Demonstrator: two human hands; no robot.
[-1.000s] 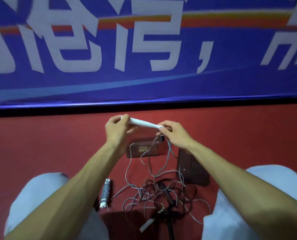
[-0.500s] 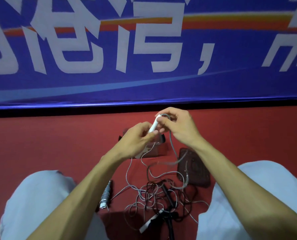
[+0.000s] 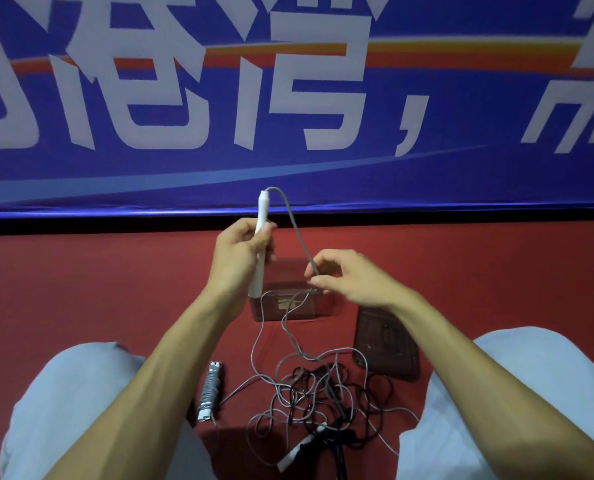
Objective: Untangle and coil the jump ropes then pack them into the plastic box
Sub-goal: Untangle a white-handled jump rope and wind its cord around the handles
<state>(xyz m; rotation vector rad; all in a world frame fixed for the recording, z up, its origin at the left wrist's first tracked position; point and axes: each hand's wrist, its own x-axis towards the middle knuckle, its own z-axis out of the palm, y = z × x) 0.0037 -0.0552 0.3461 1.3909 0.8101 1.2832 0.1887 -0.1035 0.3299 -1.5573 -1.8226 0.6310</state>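
My left hand [image 3: 241,252] grips a white jump-rope handle [image 3: 261,216] and holds it upright. Its grey cord [image 3: 290,216] arcs from the top of the handle down to my right hand [image 3: 344,277], which pinches it between thumb and fingers. Below my hands the grey cord runs down into a tangle of grey and black ropes [image 3: 319,393] on the red floor. A second white handle [image 3: 297,452] lies at the near edge of the tangle. The clear plastic box [image 3: 290,308] stands on the floor, partly behind my hands.
A coiled grey rope bundle [image 3: 210,389] lies left of the tangle by my left knee. The dark box lid [image 3: 385,348] lies flat to the right of the box. A blue banner with white characters [image 3: 288,98] stands along the far edge of the red floor.
My left hand has turned the white handle from level to upright and raised it. My right hand has left the handle's end and moved down along the grey cord.
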